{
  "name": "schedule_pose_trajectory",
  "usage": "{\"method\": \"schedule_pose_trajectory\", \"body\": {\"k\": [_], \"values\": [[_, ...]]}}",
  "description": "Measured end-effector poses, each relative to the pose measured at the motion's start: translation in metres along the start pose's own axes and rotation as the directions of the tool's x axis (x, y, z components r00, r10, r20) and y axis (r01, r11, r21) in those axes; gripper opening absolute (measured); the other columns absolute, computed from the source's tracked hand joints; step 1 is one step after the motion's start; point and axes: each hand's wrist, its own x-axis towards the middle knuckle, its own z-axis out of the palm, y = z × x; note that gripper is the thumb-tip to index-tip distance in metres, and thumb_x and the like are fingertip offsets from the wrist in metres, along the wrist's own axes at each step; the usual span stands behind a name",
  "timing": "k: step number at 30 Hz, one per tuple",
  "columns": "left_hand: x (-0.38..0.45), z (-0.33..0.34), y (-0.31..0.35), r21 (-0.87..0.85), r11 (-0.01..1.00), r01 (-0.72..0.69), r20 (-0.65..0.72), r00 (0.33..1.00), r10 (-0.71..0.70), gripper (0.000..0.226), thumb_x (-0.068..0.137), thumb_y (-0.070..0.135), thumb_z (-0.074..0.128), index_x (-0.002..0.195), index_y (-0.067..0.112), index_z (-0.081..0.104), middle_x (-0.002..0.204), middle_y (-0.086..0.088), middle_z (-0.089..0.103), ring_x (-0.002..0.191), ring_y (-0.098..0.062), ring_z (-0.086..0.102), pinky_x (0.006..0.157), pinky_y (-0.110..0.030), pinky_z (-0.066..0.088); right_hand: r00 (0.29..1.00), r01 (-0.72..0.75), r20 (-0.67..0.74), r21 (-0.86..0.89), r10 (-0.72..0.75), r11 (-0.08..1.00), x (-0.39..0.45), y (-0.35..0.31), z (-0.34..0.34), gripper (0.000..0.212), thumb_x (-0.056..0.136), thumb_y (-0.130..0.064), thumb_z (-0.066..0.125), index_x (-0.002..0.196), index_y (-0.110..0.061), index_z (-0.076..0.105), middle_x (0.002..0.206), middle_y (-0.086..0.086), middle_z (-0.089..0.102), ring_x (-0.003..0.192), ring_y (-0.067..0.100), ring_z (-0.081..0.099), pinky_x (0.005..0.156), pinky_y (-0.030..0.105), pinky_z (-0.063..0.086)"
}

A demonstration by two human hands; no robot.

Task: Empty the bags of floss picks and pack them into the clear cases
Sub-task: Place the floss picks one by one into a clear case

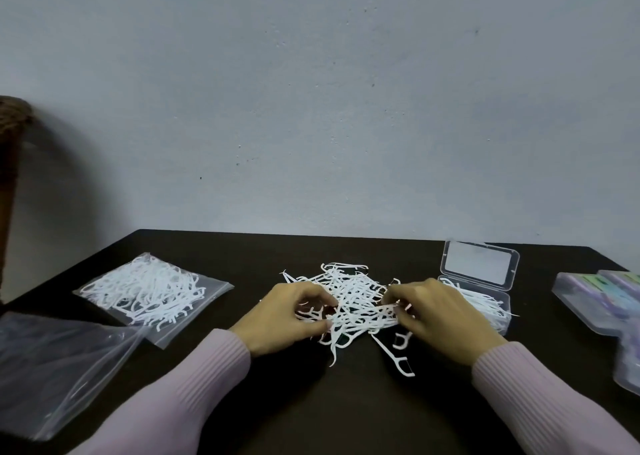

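A loose pile of white floss picks (349, 302) lies mid-tabletop (346, 402). The left hand (287, 319) and right hand (440, 312) each curl their grip around picks at the pile's edges. An open clear case (479, 283), partly filled, sits just right; a full bag of picks (149, 290) lies left, an emptied bag (52, 368) nearer

I sat at a dark table (214, 246) against a pale, speckled wall (311, 90); a brown basket (12, 149) stood left.
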Motion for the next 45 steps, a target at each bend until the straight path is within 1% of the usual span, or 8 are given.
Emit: {"method": "schedule_pose_trajectory", "body": {"k": [6, 16, 21, 26, 34, 39, 42, 45], "values": [[-0.004, 0.008, 0.012, 0.321, 0.944, 0.075, 0.041, 0.995, -0.093, 0.067, 0.066, 0.074, 0.060, 0.119, 0.034, 0.056, 0.119, 0.021, 0.047, 0.111, 0.004, 0.043, 0.097, -0.026, 0.039, 0.986, -0.014, 0.166, -0.034, 0.020, 0.999, -0.001, -0.003, 0.002, 0.048, 0.084, -0.033, 0.048, 0.132, -0.028, 0.044, 0.136, -0.012, 0.048, 0.125, 0.004, 0.042, 0.107, 0.025, 0.023], [0.002, 0.010, 0.009, 0.050, 0.999, -0.007, 0.023, 1.000, 0.006, 0.037, 0.078, 0.021, 0.075, 0.113, 0.021, 0.064, 0.104, 0.012, 0.063, 0.094, 0.004, 0.058, 0.087, -0.015, 0.047, 0.991, 0.082, 0.117, -0.095, -0.071, 0.992, 0.000, -0.002, 0.005, 0.024, 0.094, -0.038, 0.048, 0.116, -0.031, 0.054, 0.116, -0.017, 0.056, 0.109, 0.002, 0.050, 0.090, 0.022, 0.022], [0.001, 0.007, 0.007, 0.182, 0.983, 0.001, -0.004, 1.000, -0.001, 0.041, 0.077, 0.038, 0.074, 0.114, 0.026, 0.062, 0.105, 0.016, 0.059, 0.095, 0.003, 0.055, 0.087, -0.019, 0.048, 0.993, 0.100, 0.080, -0.120, -0.091, 0.988, 0.001, 0.000, 0.004, 0.021, 0.096, -0.032, 0.046, 0.113, -0.030, 0.057, 0.117, -0.016, 0.058, 0.105, 0.008, 0.054, 0.092, 0.022, 0.024], [0.001, 0.004, 0.008, 0.240, 0.970, -0.043, 0.000, 0.999, 0.044, 0.022, 0.082, 0.027, 0.071, 0.103, 0.023, 0.070, 0.094, 0.010, 0.066, 0.084, -0.001, 0.059, 0.081, -0.022, 0.050, 0.997, 0.076, 0.041, -0.085, -0.072, 0.994, -0.002, 0.004, 0.002, 0.021, 0.095, -0.031, 0.049, 0.113, -0.027, 0.059, 0.114, -0.014, 0.062, 0.103, 0.009, 0.057, 0.094, 0.022, 0.031], [-0.002, 0.006, 0.007, 0.441, 0.857, -0.265, 0.000, 0.955, 0.295, 0.022, 0.094, 0.022, 0.054, 0.112, 0.018, 0.067, 0.109, 0.007, 0.065, 0.101, -0.007, 0.058, 0.086, -0.020, 0.046, 0.998, 0.000, -0.065, 0.173, 0.012, 0.985, 0.000, 0.010, 0.004, 0.017, 0.091, -0.017, 0.057, 0.106, -0.016, 0.066, 0.097, -0.006, 0.064, 0.089, 0.008, 0.060, 0.080, 0.026, 0.048], [-0.003, 0.006, 0.007, 0.541, 0.771, -0.336, -0.042, 0.905, 0.424, 0.016, 0.093, 0.022, 0.054, 0.099, 0.014, 0.067, 0.095, 0.003, 0.068, 0.087, -0.013, 0.064, 0.071, -0.026, 0.054, 0.982, -0.093, -0.107, 0.443, 0.156, 0.891, -0.001, 0.007, 0.004, 0.023, 0.085, -0.014, 0.066, 0.105, -0.024, 0.063, 0.084, -0.014, 0.062, 0.076, 0.003, 0.060, 0.069, 0.007, 0.044], [-0.003, 0.006, 0.007, 0.528, 0.773, -0.352, -0.087, 0.883, 0.462, 0.008, 0.082, 0.017, 0.071, 0.089, 0.016, 0.068, 0.087, 0.006, 0.069, 0.076, -0.010, 0.066, 0.062, -0.022, 0.055, 0.963, -0.119, -0.133, 0.566, 0.233, 0.816, -0.001, 0.005, 0.000, 0.026, 0.080, -0.009, 0.071, 0.098, -0.026, 0.061, 0.081, -0.010, 0.063, 0.071, 0.004, 0.062, 0.065, 0.009, 0.048], [-0.003, 0.005, 0.008, 0.514, 0.788, -0.341, -0.134, 0.875, 0.466, 0.010, 0.088, 0.025, 0.059, 0.090, 0.018, 0.067, 0.091, 0.008, 0.068, 0.079, -0.006, 0.064, 0.065, -0.022, 0.054, 0.939, -0.123, -0.175, 0.635, 0.297, 0.763, -0.001, 0.008, -0.006, 0.021, 0.079, -0.009, 0.072, 0.092, -0.025, 0.063, 0.080, -0.008, 0.066, 0.070, -0.001, 0.064, 0.065, 0.007, 0.048]]}}
